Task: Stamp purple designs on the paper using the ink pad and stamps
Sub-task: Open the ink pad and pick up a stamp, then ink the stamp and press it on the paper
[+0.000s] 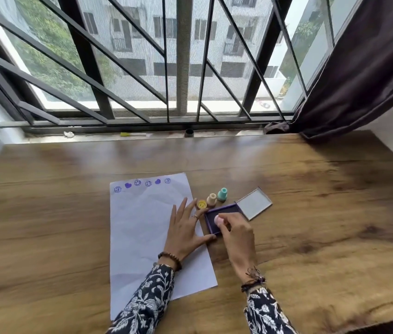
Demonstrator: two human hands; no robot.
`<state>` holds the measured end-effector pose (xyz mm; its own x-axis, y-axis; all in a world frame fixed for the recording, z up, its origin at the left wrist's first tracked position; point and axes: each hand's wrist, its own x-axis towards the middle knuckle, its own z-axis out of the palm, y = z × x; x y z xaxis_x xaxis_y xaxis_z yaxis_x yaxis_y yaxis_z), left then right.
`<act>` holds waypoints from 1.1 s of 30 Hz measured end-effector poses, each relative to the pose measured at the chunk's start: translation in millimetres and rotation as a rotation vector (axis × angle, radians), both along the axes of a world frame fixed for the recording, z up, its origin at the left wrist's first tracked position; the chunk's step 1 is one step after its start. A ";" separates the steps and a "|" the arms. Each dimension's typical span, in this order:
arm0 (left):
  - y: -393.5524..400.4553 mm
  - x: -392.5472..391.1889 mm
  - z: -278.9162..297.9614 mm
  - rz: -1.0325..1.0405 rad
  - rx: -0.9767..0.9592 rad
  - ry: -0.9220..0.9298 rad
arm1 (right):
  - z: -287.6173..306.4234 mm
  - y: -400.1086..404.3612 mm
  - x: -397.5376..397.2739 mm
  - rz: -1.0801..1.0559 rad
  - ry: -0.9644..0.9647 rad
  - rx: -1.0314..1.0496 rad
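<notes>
Fingers of the right hand [235, 233] pinch a rounded pink stamp [217, 220] onto the square purple ink pad [224, 210]. Left hand [184, 231] lies open, flat on smooth white paper [142, 232] beside it.

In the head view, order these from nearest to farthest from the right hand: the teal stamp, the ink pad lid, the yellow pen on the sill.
Measured from the right hand:
1. Ink pad lid, just beyond the hand, slightly to its right.
2. Teal stamp, farther back, beside the lid's left edge.
3. Yellow pen, far back left on the window sill.
</notes>
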<state>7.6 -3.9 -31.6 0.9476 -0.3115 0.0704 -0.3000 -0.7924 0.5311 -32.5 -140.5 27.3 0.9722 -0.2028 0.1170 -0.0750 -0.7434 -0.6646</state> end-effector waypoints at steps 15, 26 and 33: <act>1.2 -0.1 -2.9 0.012 -0.014 -0.012 | -1.7 3.8 0.8 0.127 0.010 -0.287; 0.5 -0.7 0.8 0.014 0.007 0.049 | 15.0 0.0 43.7 0.156 0.376 -0.362; 17.5 11.4 16.0 -0.111 -0.056 0.178 | 20.4 -13.2 29.5 -0.017 0.326 0.029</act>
<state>19.0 13.5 -15.6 0.9069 -0.4147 -0.0746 -0.2812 -0.7274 0.6259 -2.9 -153.7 47.7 0.9539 -0.2185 -0.2058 -0.2999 -0.7215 -0.6241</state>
